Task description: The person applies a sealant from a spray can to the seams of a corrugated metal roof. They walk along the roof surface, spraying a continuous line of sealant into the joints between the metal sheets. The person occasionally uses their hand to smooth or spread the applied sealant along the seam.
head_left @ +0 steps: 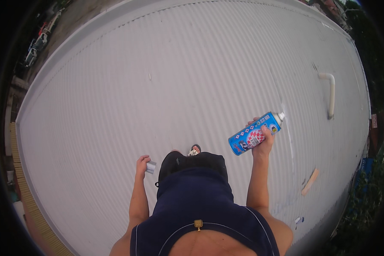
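Observation:
My right hand point(263, 143) is wrapped round a blue spray can point(245, 139) with a red-and-white checked pattern. The can lies tilted, its white nozzle end pointing up and to the right, away from my body. Down by my left hip, my left hand point(143, 164) has its fingers closed on a short silver-grey cylinder point(151, 167) that looks like a can cap. Part of that cylinder is hidden behind the fingers.
I stand on a pale corrugated metal roof point(158, 111). A bent white pipe point(331, 96) rises at the right. Near the right edge lie a wooden piece point(310, 182) and a small white-and-blue object point(299, 221). Parked vehicles point(39, 42) and trees point(358, 209) show beyond the roof edges.

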Available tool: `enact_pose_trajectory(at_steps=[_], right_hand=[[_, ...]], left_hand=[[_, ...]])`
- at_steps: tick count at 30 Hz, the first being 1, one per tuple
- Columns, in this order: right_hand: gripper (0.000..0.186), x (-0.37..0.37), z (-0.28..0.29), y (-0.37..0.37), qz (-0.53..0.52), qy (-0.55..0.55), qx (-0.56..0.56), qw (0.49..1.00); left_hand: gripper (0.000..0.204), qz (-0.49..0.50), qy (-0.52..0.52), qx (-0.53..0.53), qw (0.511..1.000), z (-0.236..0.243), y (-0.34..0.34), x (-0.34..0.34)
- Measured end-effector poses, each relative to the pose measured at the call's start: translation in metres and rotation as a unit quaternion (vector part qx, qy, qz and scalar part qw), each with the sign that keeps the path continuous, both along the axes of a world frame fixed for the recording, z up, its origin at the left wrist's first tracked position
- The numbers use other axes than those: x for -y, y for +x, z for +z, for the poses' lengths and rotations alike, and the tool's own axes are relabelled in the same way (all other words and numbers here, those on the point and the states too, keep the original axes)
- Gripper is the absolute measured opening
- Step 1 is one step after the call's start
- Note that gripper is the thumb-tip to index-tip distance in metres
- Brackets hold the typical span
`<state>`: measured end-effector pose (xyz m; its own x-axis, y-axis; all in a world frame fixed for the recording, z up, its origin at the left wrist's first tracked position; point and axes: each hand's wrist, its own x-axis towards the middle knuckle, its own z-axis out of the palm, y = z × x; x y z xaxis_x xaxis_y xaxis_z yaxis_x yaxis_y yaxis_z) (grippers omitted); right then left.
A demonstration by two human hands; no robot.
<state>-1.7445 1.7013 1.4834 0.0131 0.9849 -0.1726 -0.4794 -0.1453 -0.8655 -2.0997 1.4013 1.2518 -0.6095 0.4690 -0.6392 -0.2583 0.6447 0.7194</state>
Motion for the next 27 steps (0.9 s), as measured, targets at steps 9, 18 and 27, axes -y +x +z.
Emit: enact_pose_trajectory(at_steps=[9,18,27], right_hand=[[0.058,-0.020,-0.011,0.021,0.049,-0.001,-0.012,0.999],[0.059,-0.056,-0.021,0.035,0.266,0.019,0.056,0.962],[0.069,-0.042,0.048,0.033,0.267,0.117,0.113,0.950]], left_hand=[[0.034,-0.002,0.017,-0.033,0.999,0.027,0.044,-0.119],[0.036,-0.090,0.242,0.111,0.960,0.133,0.185,-0.325],[0.045,-0.134,0.220,0.167,0.952,0.226,0.247,-0.325]])
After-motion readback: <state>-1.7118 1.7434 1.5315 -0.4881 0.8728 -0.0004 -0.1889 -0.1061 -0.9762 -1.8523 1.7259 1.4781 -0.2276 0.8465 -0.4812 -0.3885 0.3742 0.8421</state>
